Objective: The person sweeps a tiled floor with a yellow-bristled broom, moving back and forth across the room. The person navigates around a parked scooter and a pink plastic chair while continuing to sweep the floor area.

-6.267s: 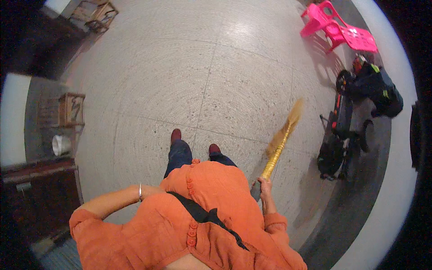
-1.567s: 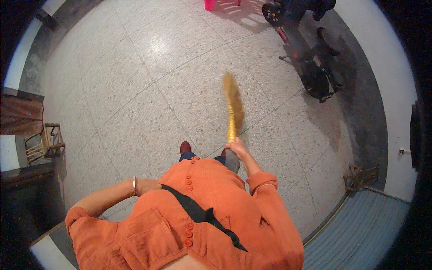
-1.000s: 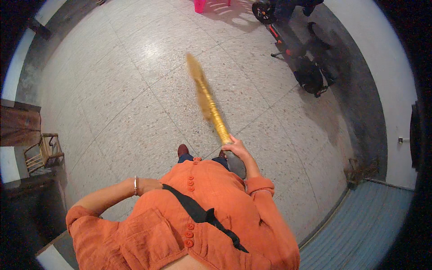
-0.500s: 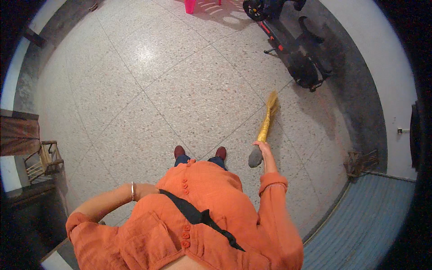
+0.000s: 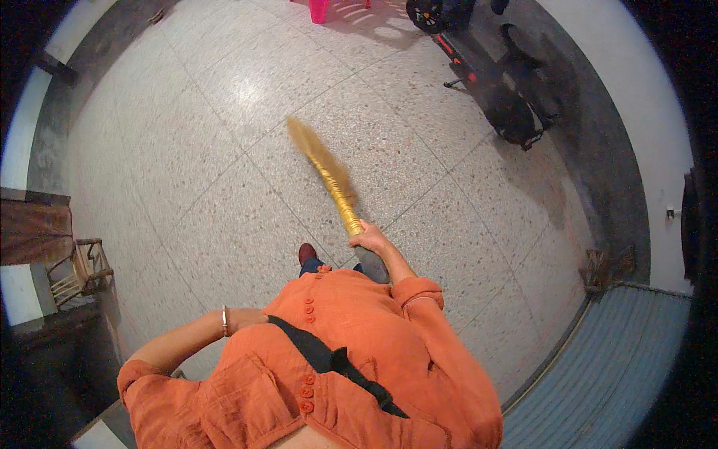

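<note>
My right hand (image 5: 368,237) is wrapped round the handle of a yellow broom (image 5: 338,196), just above its dark grey end. The broom slants away to the far left, its bristles spread and slightly blurred over the speckled floor (image 5: 224,224). Bent at the elbow, my left arm brings my left hand (image 5: 247,317) against the side of my orange shirt (image 5: 336,299). A bracelet shows at that wrist, while the fingers are hidden by the shirt.
A black scooter (image 5: 497,105) stands along the wall at the far right. Pink plastic legs (image 5: 318,10) show at the far edge. Blue ribbed matting (image 5: 598,359) lies at the near right, and a small wooden stand (image 5: 86,268) is at the left.
My right hand has swung the broom leftward, from the right of my feet to in front of them. The left hand has kept its place at my side.
</note>
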The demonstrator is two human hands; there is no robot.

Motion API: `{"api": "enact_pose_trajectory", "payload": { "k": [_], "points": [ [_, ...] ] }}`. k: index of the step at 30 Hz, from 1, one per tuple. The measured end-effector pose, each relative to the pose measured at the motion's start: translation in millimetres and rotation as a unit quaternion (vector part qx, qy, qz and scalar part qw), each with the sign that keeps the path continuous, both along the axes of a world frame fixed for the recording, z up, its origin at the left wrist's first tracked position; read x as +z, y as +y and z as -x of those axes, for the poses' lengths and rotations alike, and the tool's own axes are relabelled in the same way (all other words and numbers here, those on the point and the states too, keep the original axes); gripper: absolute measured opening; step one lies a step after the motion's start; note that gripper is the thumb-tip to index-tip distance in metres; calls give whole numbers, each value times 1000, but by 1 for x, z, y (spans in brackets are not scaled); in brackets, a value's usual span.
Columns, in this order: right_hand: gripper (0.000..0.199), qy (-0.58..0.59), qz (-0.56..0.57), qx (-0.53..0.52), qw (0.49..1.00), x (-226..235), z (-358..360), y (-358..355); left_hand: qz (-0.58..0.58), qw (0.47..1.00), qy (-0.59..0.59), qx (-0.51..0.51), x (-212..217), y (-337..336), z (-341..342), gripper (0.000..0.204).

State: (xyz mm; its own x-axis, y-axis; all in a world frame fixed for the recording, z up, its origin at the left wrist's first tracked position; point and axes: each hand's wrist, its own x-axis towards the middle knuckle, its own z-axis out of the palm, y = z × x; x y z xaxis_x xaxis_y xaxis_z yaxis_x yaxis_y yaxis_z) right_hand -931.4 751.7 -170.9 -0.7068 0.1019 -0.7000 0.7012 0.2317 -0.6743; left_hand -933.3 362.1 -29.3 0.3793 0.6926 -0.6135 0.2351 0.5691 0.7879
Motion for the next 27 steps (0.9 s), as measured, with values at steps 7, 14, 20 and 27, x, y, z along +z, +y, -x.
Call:
{"api": "enact_pose_trajectory", "payload": {
  "k": [7,14,20,27],
  "points": [
    [80,41,96,-62,993,28,-29,22,-63,996,63,-32,-6,11,6,29],
    [60,39,-7,-204,978,19,-98,107,10,992,66,-105,32,54,20,41],
    [54,2,-95,-352,931,-6,-133,179,-75,996,41,1,15,45,6,29],
    [43,-107,-145,-431,884,-53,-118,251,-125,988,51,69,4,30,-19,27]
  ]
}}
